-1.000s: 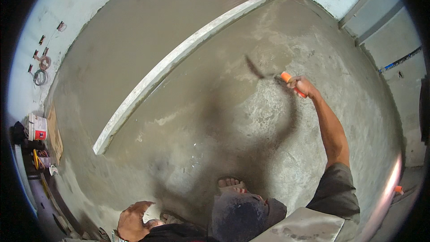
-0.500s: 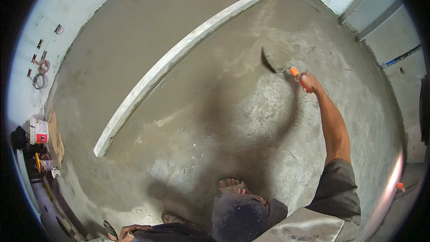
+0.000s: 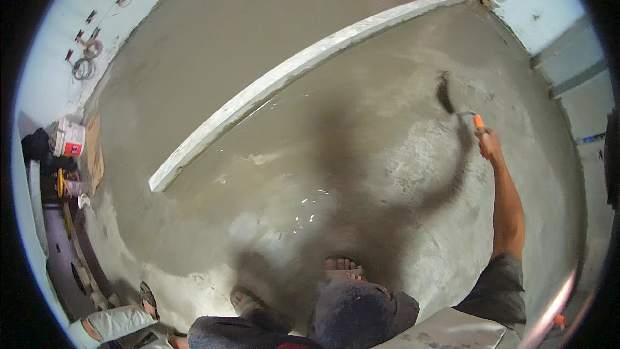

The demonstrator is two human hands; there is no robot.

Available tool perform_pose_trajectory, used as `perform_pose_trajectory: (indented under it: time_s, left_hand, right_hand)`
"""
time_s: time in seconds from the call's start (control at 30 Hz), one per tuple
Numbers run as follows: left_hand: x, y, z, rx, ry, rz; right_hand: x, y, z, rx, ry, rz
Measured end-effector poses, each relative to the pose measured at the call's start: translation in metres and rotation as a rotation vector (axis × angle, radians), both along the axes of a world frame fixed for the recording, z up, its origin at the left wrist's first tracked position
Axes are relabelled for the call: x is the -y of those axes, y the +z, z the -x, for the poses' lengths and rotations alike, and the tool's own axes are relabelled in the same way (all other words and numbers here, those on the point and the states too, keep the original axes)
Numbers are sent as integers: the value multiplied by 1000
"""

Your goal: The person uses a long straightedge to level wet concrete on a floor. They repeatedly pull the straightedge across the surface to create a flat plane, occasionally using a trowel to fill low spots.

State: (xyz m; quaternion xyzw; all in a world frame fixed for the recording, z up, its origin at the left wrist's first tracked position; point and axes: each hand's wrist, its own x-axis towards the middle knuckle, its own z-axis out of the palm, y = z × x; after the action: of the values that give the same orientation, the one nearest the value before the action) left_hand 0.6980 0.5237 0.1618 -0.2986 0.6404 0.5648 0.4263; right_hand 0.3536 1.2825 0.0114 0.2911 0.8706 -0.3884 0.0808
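My right hand [image 3: 489, 144] is closed around the orange handle of a trowel [image 3: 478, 121], arm stretched out to the right. The trowel's dark blade [image 3: 444, 95] is blurred and lies low over or on the wet grey cement floor [image 3: 387, 100]; I cannot tell whether it touches. Beside it the surface is patchy, rougher and paler. At the lower edge, next to my bent knee, a sliver of skin seems to be my left hand [image 3: 179, 342]; its fingers are cut off from view.
A long pale straightedge bar [image 3: 303, 61] lies diagonally across the wet cement. Along the left wall stand a white bucket [image 3: 68, 138] and other gear, with wire coils [image 3: 84, 68] hanging above. Another person's sandalled foot [image 3: 148, 298] is at the lower left. My own foot [image 3: 342, 265] is in front.
The view has shifted, so the bar and walls sit differently. My right hand still grips the trowel, whose blade has swung. My left hand has mostly slipped out at the lower edge; another person's leg shows.
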Motion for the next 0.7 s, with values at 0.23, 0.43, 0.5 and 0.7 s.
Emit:
perform_pose_trajectory:
  time_s: [0.23, 0.43, 0.5, 0.7]
  left_hand:
    - [-3, -19, -32, -10, 153, -86]
    - [-9, -40, -32, -106, 279, -120]
    - [-6, -50, 2, -262, 114, 93]
    - [79, -82, 74, -620, -87, 634]
  right_hand:
    - [-23, -123, -109, -486, -8, -555]
    - [0, -155, -213, -152, -72, -653]
    - [-28, -161, -233, -180, -43, -734]
    - [-26, -142, -192, 370, 18, -1055]
